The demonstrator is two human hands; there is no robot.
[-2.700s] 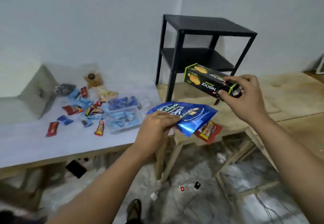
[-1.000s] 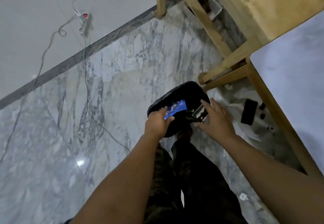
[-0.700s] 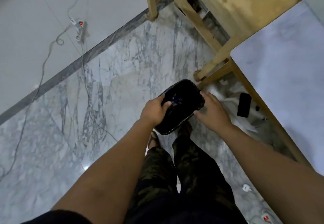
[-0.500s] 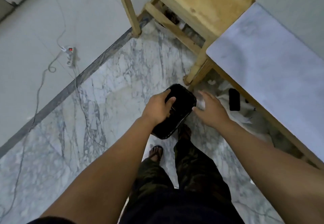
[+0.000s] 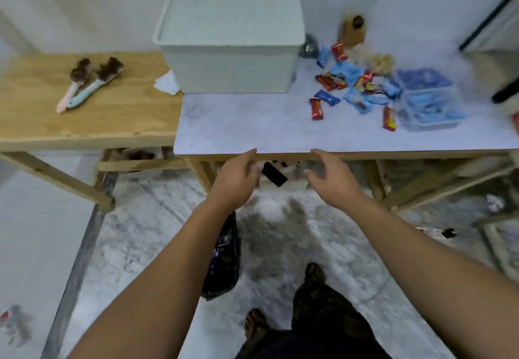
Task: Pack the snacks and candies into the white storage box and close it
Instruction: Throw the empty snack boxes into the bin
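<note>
The white storage box (image 5: 230, 61) stands on the grey-white table top (image 5: 252, 125) with its lid on. To its right lies a scatter of red and blue candies (image 5: 348, 89) and clear tubs of blue packets (image 5: 427, 100). My left hand (image 5: 237, 181) and my right hand (image 5: 331, 179) hang just below the table's front edge, both relaxed and holding nothing. A black bag (image 5: 224, 257) with snack packets inside sits on the floor under my left forearm.
A wooden bench (image 5: 84, 117) at the left carries two brushes (image 5: 87, 83) and a paper scrap (image 5: 167, 83). A black phone-like object (image 5: 273, 173) lies under the table. The marble floor and my legs (image 5: 314, 316) are below.
My hands held snacks, then put them in the black bag on the floor. Both hands have let go and risen to the table edge; the view has swung up to the table.
</note>
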